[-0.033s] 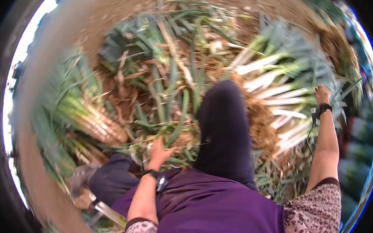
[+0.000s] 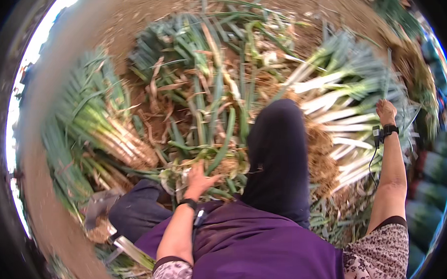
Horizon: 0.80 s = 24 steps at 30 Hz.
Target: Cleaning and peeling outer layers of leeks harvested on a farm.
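My left hand (image 2: 201, 179) rests with fingers spread on a heap of leek trimmings (image 2: 223, 165), with torn leaves and roots around it. Out to the right, my right hand (image 2: 386, 111) is closed by the leafy ends of a row of leeks (image 2: 332, 116). A thin pale leek leaf (image 2: 388, 70) rises from its fingers. The row fans out with white stalks and brown roots (image 2: 321, 160) toward my raised knee. On the left lies a bundle of leeks (image 2: 116, 131), its roots pointing toward the heap.
More leeks with blue-green leaves (image 2: 167, 47) lie beyond the heap. Bare soil (image 2: 322, 3) runs along the far side. By my left knee (image 2: 136, 208) lie a flat grey piece (image 2: 99, 207) and a single leek (image 2: 136, 250). Wrapped greens (image 2: 428, 205) line the far right.
The whole view has shifted slightly and is sharper now. The thin leaf at my right hand now shows. My left hand stays on the heap.
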### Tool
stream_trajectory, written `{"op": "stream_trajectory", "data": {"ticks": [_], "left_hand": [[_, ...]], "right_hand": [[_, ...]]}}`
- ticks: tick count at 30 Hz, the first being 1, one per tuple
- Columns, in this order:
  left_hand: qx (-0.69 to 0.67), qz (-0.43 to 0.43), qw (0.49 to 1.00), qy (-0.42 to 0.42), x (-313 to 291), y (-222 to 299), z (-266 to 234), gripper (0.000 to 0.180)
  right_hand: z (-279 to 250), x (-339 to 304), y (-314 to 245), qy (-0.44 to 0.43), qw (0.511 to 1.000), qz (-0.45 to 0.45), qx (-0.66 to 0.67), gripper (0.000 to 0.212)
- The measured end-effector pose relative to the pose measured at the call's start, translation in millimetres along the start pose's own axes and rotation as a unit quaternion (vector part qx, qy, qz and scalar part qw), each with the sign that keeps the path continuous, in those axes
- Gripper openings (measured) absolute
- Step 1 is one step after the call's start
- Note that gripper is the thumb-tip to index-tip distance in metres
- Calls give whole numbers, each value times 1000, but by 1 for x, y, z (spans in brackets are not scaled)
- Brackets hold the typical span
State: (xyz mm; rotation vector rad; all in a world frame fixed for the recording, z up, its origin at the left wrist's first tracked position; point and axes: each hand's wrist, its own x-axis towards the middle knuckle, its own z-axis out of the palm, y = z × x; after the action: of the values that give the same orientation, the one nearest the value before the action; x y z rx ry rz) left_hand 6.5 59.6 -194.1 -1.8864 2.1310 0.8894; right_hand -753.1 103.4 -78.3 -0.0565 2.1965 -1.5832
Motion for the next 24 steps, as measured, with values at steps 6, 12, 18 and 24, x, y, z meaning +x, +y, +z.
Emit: {"op": "stream_trajectory", "data": {"ticks": [6, 12, 18, 24], "left_hand": [[-110, 64, 986, -104, -15, -22, 73, 86], [-303, -15, 933, -195, 14, 20, -35, 62], [-253, -21, 925, 284, 94, -39, -36, 74], [-308, -250, 890, 225, 64, -76, -46, 94]], "right_hand": [[345, -242, -104, -494, 825, -245, -124, 37], [517, -409, -47, -623, 580, -328, -410, 53], [526, -336, 147, -390, 754, -189, -494, 112], [470, -518, 232, -615, 509, -338, -498, 39]]}}
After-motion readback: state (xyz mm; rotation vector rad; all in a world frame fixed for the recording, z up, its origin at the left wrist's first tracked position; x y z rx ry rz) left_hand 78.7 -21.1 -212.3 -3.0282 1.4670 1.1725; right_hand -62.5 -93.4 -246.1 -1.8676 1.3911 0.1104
